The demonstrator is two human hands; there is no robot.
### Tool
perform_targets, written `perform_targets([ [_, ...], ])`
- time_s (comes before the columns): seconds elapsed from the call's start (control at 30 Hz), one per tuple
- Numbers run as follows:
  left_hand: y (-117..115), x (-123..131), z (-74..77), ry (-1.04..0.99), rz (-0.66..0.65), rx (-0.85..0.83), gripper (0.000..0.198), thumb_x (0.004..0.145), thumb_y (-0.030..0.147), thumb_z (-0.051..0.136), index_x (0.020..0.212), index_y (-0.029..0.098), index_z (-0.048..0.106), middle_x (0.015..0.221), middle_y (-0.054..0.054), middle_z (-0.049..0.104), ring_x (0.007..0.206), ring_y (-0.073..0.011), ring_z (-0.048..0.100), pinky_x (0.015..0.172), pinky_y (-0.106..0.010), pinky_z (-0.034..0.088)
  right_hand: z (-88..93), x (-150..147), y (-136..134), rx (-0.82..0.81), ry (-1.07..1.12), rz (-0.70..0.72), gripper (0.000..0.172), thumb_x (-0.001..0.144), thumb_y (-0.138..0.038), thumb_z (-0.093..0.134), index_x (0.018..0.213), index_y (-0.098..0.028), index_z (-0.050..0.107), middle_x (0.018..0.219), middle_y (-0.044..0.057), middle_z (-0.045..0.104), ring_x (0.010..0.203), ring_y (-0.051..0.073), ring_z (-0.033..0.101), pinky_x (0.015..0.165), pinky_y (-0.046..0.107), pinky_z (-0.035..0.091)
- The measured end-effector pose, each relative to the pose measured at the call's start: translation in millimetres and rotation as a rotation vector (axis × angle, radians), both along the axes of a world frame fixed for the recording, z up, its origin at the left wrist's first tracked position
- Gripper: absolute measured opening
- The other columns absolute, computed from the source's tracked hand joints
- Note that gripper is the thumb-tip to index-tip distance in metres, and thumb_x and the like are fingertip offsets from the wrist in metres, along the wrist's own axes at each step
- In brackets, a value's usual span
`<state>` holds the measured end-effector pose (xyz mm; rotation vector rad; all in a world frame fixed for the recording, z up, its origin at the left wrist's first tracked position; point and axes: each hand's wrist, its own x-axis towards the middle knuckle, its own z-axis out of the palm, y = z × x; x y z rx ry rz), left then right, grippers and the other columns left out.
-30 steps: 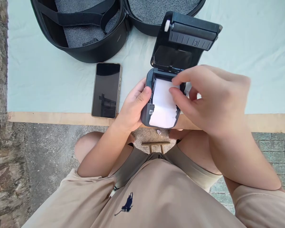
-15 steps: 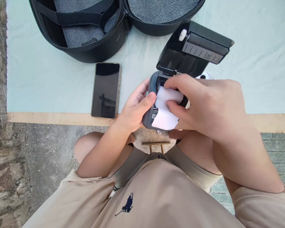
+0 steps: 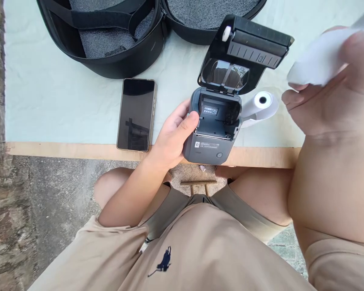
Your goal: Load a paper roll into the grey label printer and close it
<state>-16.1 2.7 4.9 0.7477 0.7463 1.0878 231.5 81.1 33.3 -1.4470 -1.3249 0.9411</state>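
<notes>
A dark grey portable label printer (image 3: 208, 150) is at the table's front edge, its lid (image 3: 251, 44) swung up and its paper bay bare. My left hand (image 3: 172, 139) grips the printer's left side, thumb over the top edge. Off to the right, my right hand (image 3: 342, 85) is raised and closed on a white paper roll (image 3: 318, 54) with a loose end; motion blurs part of it. Another white paper roll (image 3: 262, 101), with a dark core and a strip unrolled, lies just right of the printer.
A black zippered case (image 3: 124, 62) lies open at the back, lined with grey foam and crossed by a strap. Left of the printer rests a smartphone (image 3: 136, 115), screen up. A pale cloth (image 3: 63, 109) covers the table, whose wooden front edge (image 3: 79, 150) shows.
My right hand has lifted the white paper roll out of the printer's bay and carried it up to the right. My left hand still holds the printer in about the same place.
</notes>
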Motion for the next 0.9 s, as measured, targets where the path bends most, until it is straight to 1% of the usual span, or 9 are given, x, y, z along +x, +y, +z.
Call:
perform_targets([
  [0.07,0,0,0.0,0.010,-0.002,0.001,0.039,0.091,0.050,0.058,0.117,0.021,0.062,0.123,-0.006,0.071,0.127,-0.0294,0.063,0.089,-0.037,0.064,-8.5,-4,3,0.027,0.098,-0.081,0.036,0.057,-0.048,0.063,0.081,-0.026,0.048,0.075,0.002,0.043,0.058,0.013,0.047,0.041,0.028,0.028],
  [0.13,0,0,-0.2,0.032,0.001,-0.011,0.041,0.089,0.052,0.060,0.117,0.022,0.062,0.122,-0.007,0.072,0.125,-0.0301,0.064,0.088,-0.038,0.064,-12.3,-6,1,0.118,-0.034,-0.060,0.037,0.060,-0.050,0.065,0.081,-0.026,0.047,0.073,0.001,0.044,0.059,0.015,0.051,0.044,0.031,0.035],
  [0.2,0,0,-0.7,0.046,0.005,-0.023,0.043,0.087,0.054,0.062,0.117,0.023,0.062,0.121,-0.007,0.072,0.126,-0.0308,0.064,0.089,-0.039,0.064,-12.4,-6,-3,0.190,-0.210,-0.015,0.035,0.066,-0.051,0.069,0.079,-0.025,0.050,0.074,0.003,0.050,0.065,0.017,0.054,0.057,0.035,0.041],
  [0.27,0,-1,-1.1,0.047,0.007,-0.026,0.044,0.086,0.055,0.063,0.116,0.023,0.062,0.121,-0.007,0.072,0.125,-0.0309,0.064,0.089,-0.039,0.064,-11.4,-5,-6,0.253,-0.358,0.011,0.033,0.068,-0.049,0.073,0.079,-0.024,0.053,0.077,0.004,0.055,0.070,0.017,0.053,0.066,0.035,0.039],
  [0.4,0,-1,-1.0,0.046,0.002,-0.026,0.041,0.087,0.053,0.062,0.116,0.024,0.062,0.120,-0.005,0.073,0.120,-0.0287,0.067,0.082,-0.036,0.065,-13.4,-2,-9,0.306,-0.446,0.020,0.032,0.069,-0.035,0.072,0.096,-0.026,0.056,0.081,0.003,0.057,0.067,0.015,0.050,0.056,0.031,0.032],
  [0.53,-1,-1,0.3,0.040,-0.002,-0.018,0.040,0.089,0.052,0.061,0.116,0.023,0.062,0.121,-0.005,0.072,0.117,-0.0280,0.069,0.079,-0.035,0.065,-16.3,-1,-9,0.359,-0.609,-0.009,0.047,0.071,-0.018,0.065,0.116,-0.026,0.059,0.091,0.003,0.064,0.069,0.014,0.055,0.060,0.029,0.043],
  [0.63,0,-1,0.9,0.031,-0.012,-0.018,0.041,0.089,0.052,0.060,0.117,0.022,0.061,0.122,-0.006,0.072,0.117,-0.0282,0.069,0.077,-0.034,0.064,-14.8,-2,-10,0.244,-0.760,0.003,0.044,0.073,-0.017,0.062,0.116,-0.026,0.061,0.106,0.004,0.067,0.080,0.015,0.060,0.072,0.029,0.048],
  [0.77,0,-1,0.8,0.041,-0.017,-0.032,0.043,0.088,0.054,0.061,0.119,0.023,0.059,0.120,-0.007,0.072,0.111,-0.0285,0.071,0.073,-0.034,0.063,-13.4,-6,-8,0.054,-0.854,-0.019,0.046,0.066,-0.017,0.067,0.111,-0.026,0.059,0.100,0.003,0.068,0.067,0.013,0.056,0.064,0.030,0.045],
  [0.9,0,-2,0.0,0.040,-0.014,-0.033,0.043,0.088,0.053,0.061,0.120,0.024,0.059,0.121,-0.007,0.071,0.112,-0.0290,0.071,0.075,-0.035,0.063,-7.9,-7,-13,0.283,-0.717,-0.009,0.056,0.068,-0.013,0.060,0.122,-0.026,0.057,0.124,0.006,0.064,0.106,0.021,0.063,0.077,0.032,0.047],
])
